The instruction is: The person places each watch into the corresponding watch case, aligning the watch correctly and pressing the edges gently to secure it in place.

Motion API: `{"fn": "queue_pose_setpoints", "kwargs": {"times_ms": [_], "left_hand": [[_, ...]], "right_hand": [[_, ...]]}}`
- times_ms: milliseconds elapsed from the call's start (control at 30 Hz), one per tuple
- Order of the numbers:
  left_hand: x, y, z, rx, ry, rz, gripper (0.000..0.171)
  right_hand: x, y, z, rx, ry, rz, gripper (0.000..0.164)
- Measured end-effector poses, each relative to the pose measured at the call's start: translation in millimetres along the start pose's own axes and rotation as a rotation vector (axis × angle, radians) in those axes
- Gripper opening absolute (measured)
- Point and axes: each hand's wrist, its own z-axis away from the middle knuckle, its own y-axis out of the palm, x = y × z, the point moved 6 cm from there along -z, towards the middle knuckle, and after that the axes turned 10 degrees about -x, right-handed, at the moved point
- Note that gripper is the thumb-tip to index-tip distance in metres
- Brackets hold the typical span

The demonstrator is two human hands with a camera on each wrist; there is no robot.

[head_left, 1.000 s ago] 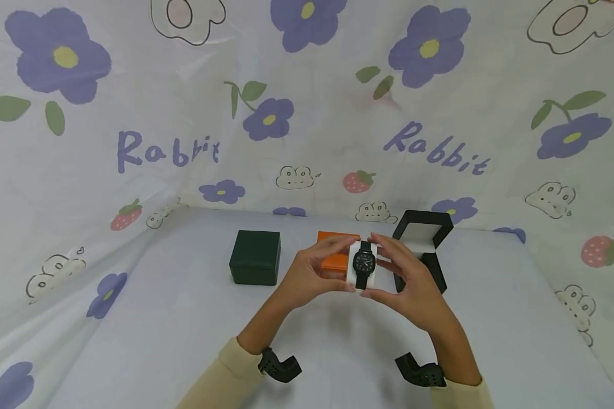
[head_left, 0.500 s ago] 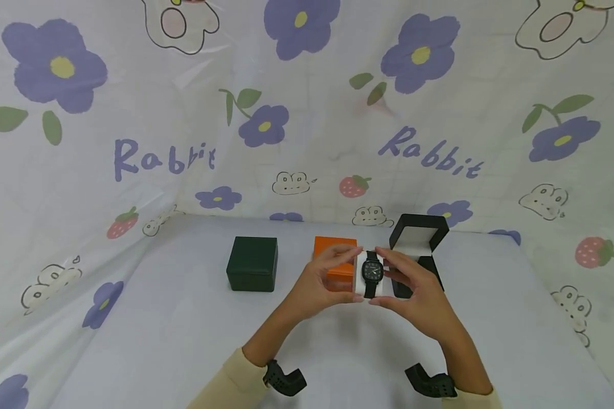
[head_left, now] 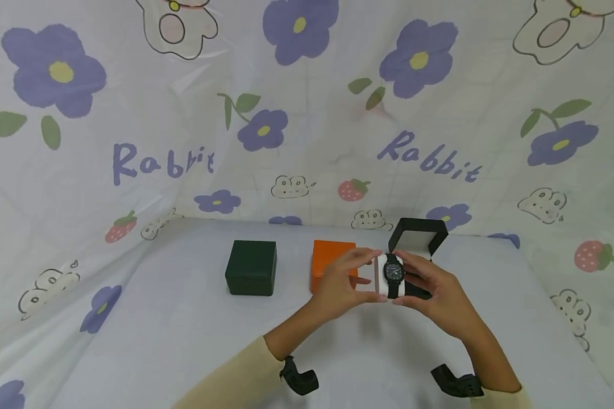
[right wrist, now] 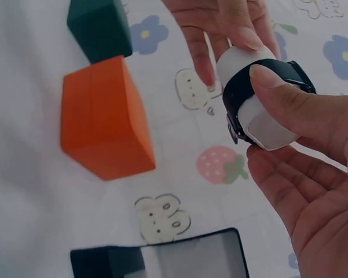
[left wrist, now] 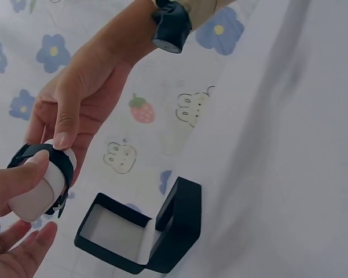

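A black wristwatch (head_left: 393, 272) with a square-looking dark dial is strapped round a white cushion (head_left: 381, 275). My left hand (head_left: 337, 287) holds the cushion's left side, thumb below and fingers above. At the right side my right hand (head_left: 442, 289) grips it the same way. Both hold it raised over the table. In the right wrist view the right thumb presses on the strap (right wrist: 241, 90), whose buckle (right wrist: 233, 128) shows below. Just behind the right hand stands a black watch box (head_left: 418, 225) with its lid up; the hands partly hide its base.
An orange box (head_left: 332, 255) stands behind my left hand, partly covered by it. Farther left is a closed dark green box (head_left: 251, 267). The white table (head_left: 174, 341) meets a patterned cloth (head_left: 307, 153) at the back.
Both hands have moved to the right together with the watch and cushion, from before the orange box to before the black box. The view has tilted slightly. The boxes stay put.
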Motion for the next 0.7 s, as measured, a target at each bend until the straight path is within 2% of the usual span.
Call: {"fn": "queue_pose_setpoints", "kwargs": {"times_ms": [200,400,533,700], "left_hand": [[1.4,14.6,-12.0,0.025,-0.006,-0.114,0.078],[9.1,32.7,-21.8,0.047,-0.023,-0.175,0.077],[14.1,41.6,-28.7,0.045,-0.053,-0.214,0.078],[22.3,51.6,-36.7,0.040,-0.051,-0.300,0.079]], "right_hand": [[-14,-11,-3,0.005,0.003,0.039,0.089],[-29,-24,-2,0.004,0.026,0.105,0.087],[-37,-31,-5,0.004,0.055,0.169,0.086],[-51,-37,-10,0.025,0.100,0.189,0.086]]}}
